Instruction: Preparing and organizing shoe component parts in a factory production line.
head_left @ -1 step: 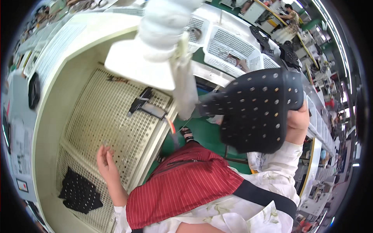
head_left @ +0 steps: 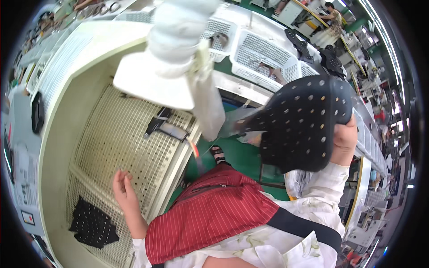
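My right hand [head_left: 345, 139] grips a black piece of material [head_left: 299, 123] by its right edge, holding it up off to the right. Rows of small shiny dots, like studs or eyelets, cover the piece, and its shape resembles a shoe upper. My left hand [head_left: 124, 185] hovers above the cream mesh bed [head_left: 120, 120] of a booth, fingers loosely bent, thumb apart, nothing in them. Below it on the mesh lies another black dotted piece [head_left: 94, 222]. Farther in, a black-and-silver spray gun [head_left: 166, 127] with an orange hose rests near the booth's front edge.
A white ribbed duct [head_left: 181, 40] with a pale plate [head_left: 152, 82] hangs over the booth, a translucent bag [head_left: 208, 105] beside it. White baskets [head_left: 263, 56] holding pieces stand behind. Black pieces [head_left: 330, 60] lie at the far right. A person [head_left: 333, 22] works in the distance.
The held black piece has shifted slightly right and up in the view. The duct and baskets sit a little farther left. My left hand has barely moved.
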Demonstrator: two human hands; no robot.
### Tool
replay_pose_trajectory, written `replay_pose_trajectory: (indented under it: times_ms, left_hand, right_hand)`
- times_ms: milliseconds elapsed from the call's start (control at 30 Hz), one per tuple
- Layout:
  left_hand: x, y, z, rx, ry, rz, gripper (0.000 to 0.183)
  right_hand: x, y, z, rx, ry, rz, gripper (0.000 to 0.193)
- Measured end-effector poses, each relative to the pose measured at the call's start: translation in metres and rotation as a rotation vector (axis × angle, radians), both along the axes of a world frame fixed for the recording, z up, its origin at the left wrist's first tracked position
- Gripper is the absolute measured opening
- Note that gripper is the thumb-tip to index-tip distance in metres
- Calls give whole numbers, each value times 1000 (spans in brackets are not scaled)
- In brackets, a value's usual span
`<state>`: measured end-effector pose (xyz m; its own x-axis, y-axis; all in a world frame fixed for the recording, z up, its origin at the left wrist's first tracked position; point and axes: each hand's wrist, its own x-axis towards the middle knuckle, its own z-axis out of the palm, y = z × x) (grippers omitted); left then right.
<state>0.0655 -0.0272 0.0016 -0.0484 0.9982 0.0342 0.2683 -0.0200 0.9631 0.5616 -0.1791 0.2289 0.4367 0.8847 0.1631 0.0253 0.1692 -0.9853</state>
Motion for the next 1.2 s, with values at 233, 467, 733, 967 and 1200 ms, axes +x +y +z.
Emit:
replay_pose_trajectory:
  times_ms: [233,467,733,967,1200]
  left_hand:
    - [55,26,-15,-9,206,115,43]
    - [96,7,-15,-113,536,504,46]
    - [180,-21,-21,-271,720,821,60]
    - [197,-51,-13,-176,1020,847,59]
    - [203,-51,25,-294,1083,812,55]
  right_hand:
    - [130,21,-8,-6,48,-217,47]
    - [264,92,-12,21,239,-276,41]
    - [496,273,-39,85,587,-260,19]
    - [634,374,-75,366,748,-540,18]
    - [672,357,-312,-183,842,-609,29]
